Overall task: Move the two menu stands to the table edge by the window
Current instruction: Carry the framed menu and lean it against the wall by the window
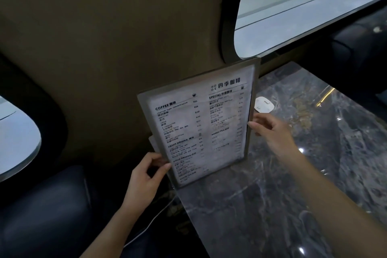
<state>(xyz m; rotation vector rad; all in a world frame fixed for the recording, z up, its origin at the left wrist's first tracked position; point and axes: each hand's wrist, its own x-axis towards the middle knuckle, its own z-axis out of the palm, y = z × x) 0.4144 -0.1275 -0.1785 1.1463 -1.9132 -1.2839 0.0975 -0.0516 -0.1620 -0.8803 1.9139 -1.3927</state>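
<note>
You hold the menu stand (201, 125) upright at the bench (293, 174) corner nearest the wall, left hand (144, 176) pinching its lower left edge, right hand (272, 130) fingers loosely touching its right edge, window (303, 6) beyond to the upper right.

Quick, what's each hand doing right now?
Left hand: closed, pinching the lower left edge of the menu stand.
Right hand: fingers on the same stand's right edge; a firm grip cannot be told.
</note>
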